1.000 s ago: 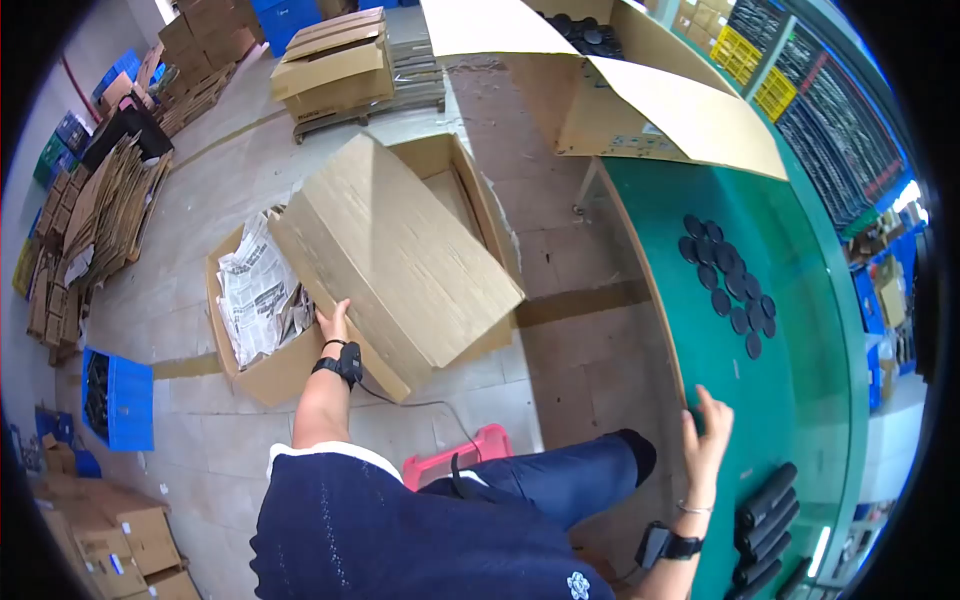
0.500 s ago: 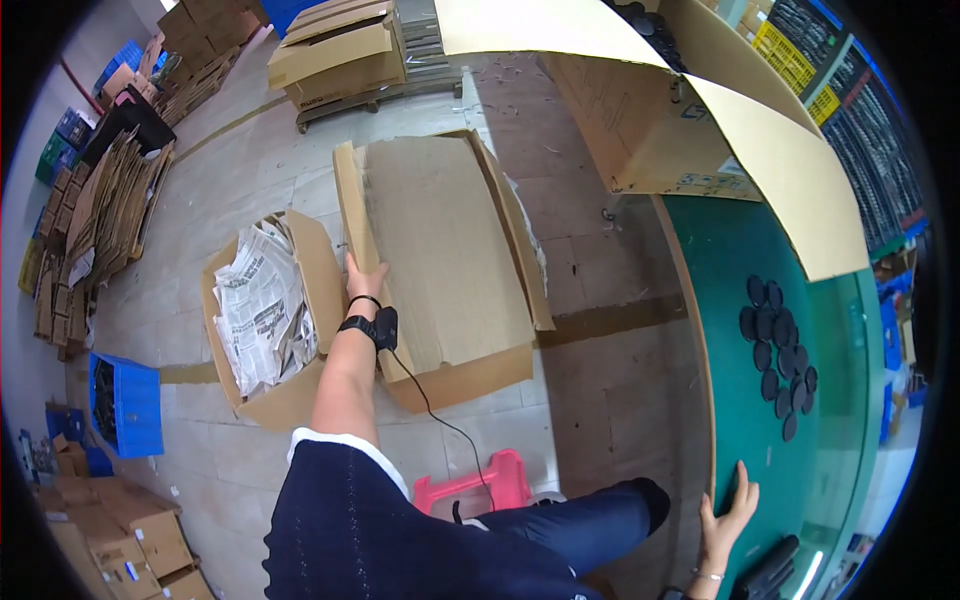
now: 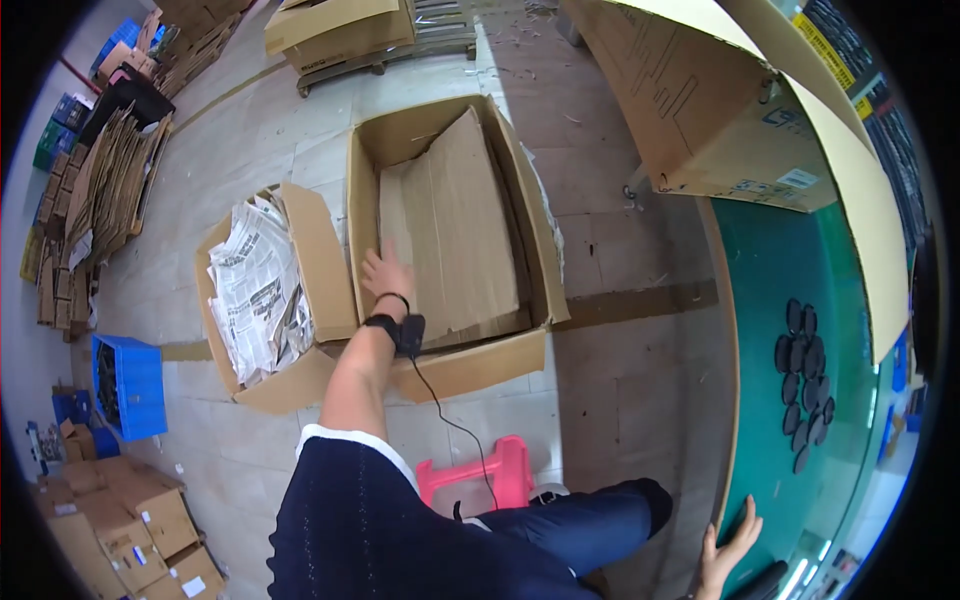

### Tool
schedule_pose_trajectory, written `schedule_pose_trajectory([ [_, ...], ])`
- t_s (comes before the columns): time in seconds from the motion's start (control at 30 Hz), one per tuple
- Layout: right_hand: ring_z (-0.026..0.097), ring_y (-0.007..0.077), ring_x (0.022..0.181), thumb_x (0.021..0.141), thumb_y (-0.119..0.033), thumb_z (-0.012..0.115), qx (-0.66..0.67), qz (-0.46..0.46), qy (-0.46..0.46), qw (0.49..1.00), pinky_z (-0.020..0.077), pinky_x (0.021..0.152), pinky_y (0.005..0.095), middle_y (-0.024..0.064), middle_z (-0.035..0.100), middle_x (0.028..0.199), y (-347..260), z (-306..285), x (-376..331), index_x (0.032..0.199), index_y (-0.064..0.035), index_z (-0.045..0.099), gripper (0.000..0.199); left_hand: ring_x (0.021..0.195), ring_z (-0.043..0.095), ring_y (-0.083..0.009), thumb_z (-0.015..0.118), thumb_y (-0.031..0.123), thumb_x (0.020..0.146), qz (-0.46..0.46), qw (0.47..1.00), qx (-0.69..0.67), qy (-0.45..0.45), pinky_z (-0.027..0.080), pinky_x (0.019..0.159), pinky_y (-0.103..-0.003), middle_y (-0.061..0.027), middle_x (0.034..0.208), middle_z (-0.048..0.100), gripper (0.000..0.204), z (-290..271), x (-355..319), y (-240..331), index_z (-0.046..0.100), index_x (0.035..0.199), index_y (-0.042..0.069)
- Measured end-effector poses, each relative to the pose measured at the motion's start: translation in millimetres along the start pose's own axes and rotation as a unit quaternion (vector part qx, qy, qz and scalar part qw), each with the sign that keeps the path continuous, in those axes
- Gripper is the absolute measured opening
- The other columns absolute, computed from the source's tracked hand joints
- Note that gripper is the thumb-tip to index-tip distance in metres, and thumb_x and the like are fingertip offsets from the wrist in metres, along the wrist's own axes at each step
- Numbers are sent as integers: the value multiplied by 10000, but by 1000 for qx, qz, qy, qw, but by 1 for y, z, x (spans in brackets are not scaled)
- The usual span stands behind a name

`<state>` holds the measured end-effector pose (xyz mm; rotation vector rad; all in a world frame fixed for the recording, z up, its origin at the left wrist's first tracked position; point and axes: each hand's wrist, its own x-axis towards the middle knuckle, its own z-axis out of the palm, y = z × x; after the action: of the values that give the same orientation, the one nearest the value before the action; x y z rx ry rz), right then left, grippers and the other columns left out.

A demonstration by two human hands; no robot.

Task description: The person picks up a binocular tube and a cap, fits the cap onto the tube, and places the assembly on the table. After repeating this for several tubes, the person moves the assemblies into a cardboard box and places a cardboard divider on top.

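My left hand [image 3: 388,275] reaches inside a large open cardboard box [image 3: 470,362] on the floor. Its fingers are spread by the left edge of a brown cardboard sheet [image 3: 455,235], which sits tilted inside the box walls. Whether the fingertips touch the sheet I cannot tell. On the wrist is a black band with a small device and a cable. At the lower right, my right hand [image 3: 735,545] rests over the edge of the green-topped table [image 3: 760,450], thumb and fingers apart. Several black round discs [image 3: 803,365] lie farther along the table.
A smaller carton holding newspaper [image 3: 258,290] stands left of the large box. A pink stool [image 3: 500,470] is by my leg. One big carton [image 3: 745,140] stands at the table's far end. Also around are a blue crate [image 3: 140,385], flattened cardboard [image 3: 115,190] and a pallet [image 3: 440,40].
The cardboard sheet has dropped from the top of the large box to lower inside it. My left hand has released its edge and moved rightward into the box. My right hand stays at the table edge.
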<state>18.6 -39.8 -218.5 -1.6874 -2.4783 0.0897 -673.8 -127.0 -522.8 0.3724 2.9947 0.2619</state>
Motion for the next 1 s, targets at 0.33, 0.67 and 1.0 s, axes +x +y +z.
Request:
schedule_pose_trajectory([
  [0.33,422,387,1091,707,-320,700,-17,-1,-1,1000,319,1002,455,198,433,1157,-8,2,2,1389,-27,424,792,1271,400,-359,586,346,863,332,910,59,-242,362,962,-585,-116,1319,506,424,57,-112,54,587,1266,215],
  [0.67,452,398,1045,659,-313,760,-7,22,17,1000,366,943,464,193,481,1080,-14,-20,3,1329,-90,502,752,1039,529,-348,638,140,748,459,843,-236,-153,444,882,-440,-129,1058,617,298,2,-200,112,657,1043,96],
  [1.0,491,285,866,716,-418,738,32,-41,87,995,377,771,391,106,508,896,-7,-40,-3,1276,-128,559,655,885,577,-285,583,-28,820,650,575,-469,-166,477,782,-359,-123,936,628,218,-186,-370,229,643,1028,2],
])
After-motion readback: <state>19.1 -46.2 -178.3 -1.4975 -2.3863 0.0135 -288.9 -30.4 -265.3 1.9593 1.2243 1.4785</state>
